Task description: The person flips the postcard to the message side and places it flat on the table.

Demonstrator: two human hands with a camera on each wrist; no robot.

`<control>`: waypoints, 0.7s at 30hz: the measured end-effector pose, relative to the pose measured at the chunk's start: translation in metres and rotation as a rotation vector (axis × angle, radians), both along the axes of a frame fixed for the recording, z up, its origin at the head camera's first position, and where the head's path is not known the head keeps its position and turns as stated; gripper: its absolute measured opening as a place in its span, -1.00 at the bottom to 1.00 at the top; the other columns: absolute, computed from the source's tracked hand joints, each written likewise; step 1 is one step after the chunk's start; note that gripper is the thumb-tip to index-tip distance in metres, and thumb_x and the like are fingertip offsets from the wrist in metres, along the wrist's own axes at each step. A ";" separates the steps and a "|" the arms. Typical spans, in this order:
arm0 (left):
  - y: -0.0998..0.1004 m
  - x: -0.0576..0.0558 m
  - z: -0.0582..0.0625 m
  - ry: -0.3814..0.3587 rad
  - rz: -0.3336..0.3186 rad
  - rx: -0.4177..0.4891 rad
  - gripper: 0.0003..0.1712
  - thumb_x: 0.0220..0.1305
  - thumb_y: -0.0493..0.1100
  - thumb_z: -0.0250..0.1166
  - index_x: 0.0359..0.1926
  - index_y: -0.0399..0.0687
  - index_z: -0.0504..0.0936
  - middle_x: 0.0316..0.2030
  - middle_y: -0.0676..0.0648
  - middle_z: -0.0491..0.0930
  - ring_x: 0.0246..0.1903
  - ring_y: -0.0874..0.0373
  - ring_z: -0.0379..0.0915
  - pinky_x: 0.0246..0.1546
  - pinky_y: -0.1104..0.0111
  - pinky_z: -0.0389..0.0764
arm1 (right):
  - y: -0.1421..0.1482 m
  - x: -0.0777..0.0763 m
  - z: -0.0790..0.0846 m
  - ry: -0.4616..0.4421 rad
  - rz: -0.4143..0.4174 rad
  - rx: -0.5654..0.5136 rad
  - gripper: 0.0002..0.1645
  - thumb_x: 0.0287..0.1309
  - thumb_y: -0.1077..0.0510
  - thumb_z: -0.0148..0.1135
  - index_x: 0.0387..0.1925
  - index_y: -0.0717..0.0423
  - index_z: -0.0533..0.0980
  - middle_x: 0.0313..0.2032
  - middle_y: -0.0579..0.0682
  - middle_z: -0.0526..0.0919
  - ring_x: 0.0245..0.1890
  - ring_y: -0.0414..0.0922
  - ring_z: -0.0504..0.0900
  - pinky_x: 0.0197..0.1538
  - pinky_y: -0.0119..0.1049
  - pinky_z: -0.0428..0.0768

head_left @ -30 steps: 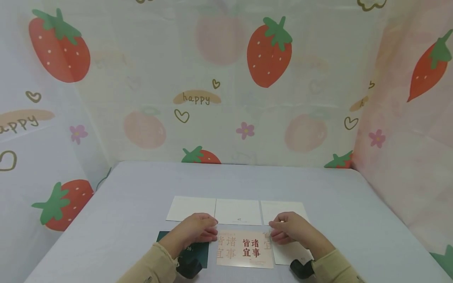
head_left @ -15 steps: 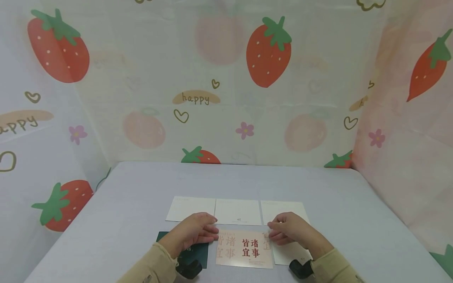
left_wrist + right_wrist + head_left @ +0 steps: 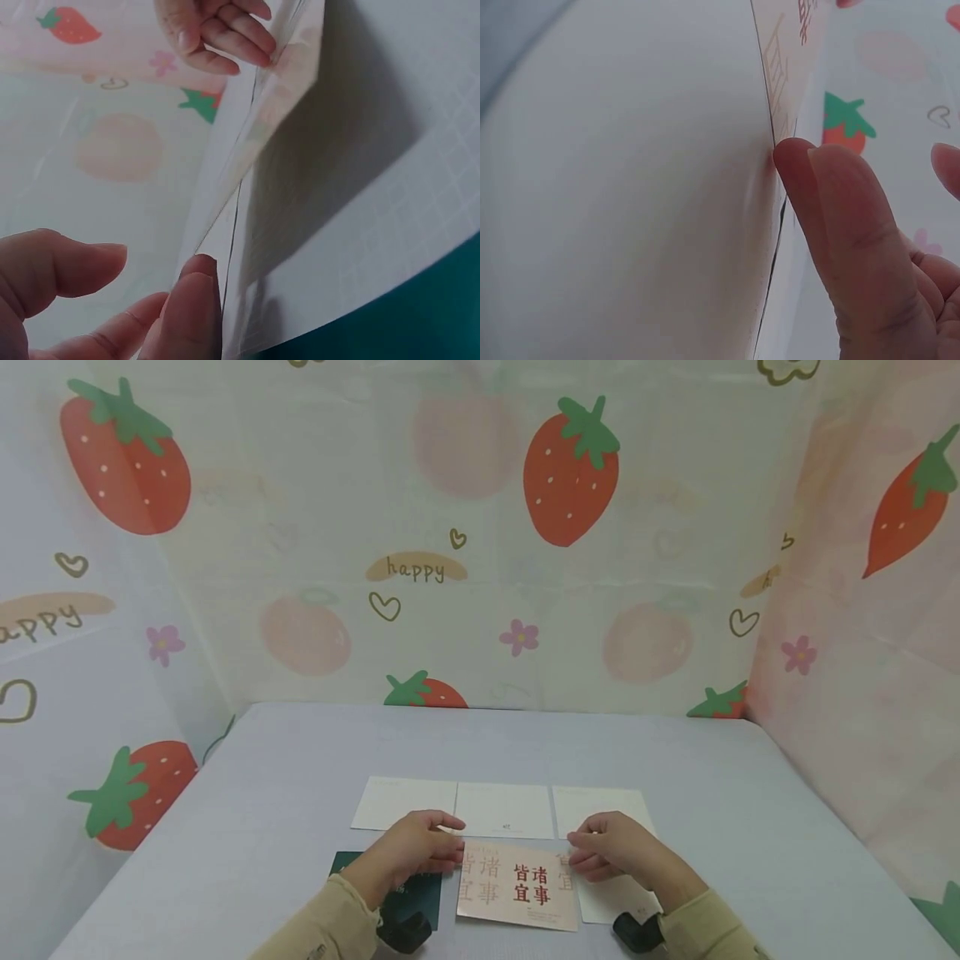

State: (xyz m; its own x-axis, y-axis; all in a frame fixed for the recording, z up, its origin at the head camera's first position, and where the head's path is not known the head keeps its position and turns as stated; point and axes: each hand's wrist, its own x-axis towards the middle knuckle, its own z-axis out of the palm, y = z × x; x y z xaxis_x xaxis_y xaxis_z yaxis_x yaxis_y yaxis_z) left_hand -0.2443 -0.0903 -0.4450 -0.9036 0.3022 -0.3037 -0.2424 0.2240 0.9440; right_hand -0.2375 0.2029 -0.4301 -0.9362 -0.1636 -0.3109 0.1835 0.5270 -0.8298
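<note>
A cream card (image 3: 517, 887) with red and pale pink Chinese characters lies between the two hands, slightly tilted. In the left wrist view this card (image 3: 281, 94) stands up from the cloth and casts a shadow beneath. My left hand (image 3: 420, 847) touches its left edge with a fingertip, thumb held apart. At the opposite edge, fingertips of my right hand (image 3: 618, 843) touch the card; the right wrist view shows them against its border. Partly under the left hand lies a dark green card (image 3: 423, 902); a white card (image 3: 607, 897) is partly hidden by the right hand.
Behind the hands, a row holds a left white card (image 3: 405, 802), a middle white card (image 3: 504, 808) and a right white card (image 3: 600, 802). They lie on a white-covered table (image 3: 510, 743). A strawberry-print backdrop (image 3: 480, 652) encloses the far side and both flanks.
The cream card has gone from flat to slightly tilted and turned a little. My left hand has shifted slightly at its edge; the right hand is almost still.
</note>
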 end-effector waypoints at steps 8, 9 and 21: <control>0.010 0.003 -0.004 0.059 -0.008 -0.079 -0.56 0.05 -0.35 0.28 0.02 -0.26 0.51 -0.37 -0.11 0.53 -0.42 0.16 0.51 -0.33 0.32 0.61 | -0.001 0.001 0.001 -0.002 0.007 -0.005 -0.67 0.15 0.02 0.17 -0.33 0.25 0.50 -0.43 0.05 0.67 -0.45 -0.09 0.66 -0.38 -0.26 0.63; 0.011 0.004 -0.004 0.062 -0.006 -0.088 -0.56 0.04 -0.36 0.28 0.02 -0.25 0.52 -0.38 -0.11 0.52 -0.42 0.16 0.50 -0.34 0.33 0.61 | -0.001 0.001 0.002 -0.003 0.008 -0.009 -0.67 0.15 0.02 0.17 -0.32 0.26 0.50 -0.43 0.05 0.67 -0.45 -0.09 0.66 -0.38 -0.26 0.63; 0.015 0.003 -0.006 0.065 0.016 -0.121 -0.63 0.00 -0.39 0.29 -0.08 -0.22 0.57 -0.43 -0.09 0.46 -0.47 0.16 0.46 -0.41 0.37 0.60 | 0.000 0.002 0.002 0.017 0.051 -0.016 -0.67 0.16 0.02 0.16 -0.33 0.26 0.50 -0.43 0.04 0.67 -0.46 -0.10 0.66 -0.38 -0.27 0.63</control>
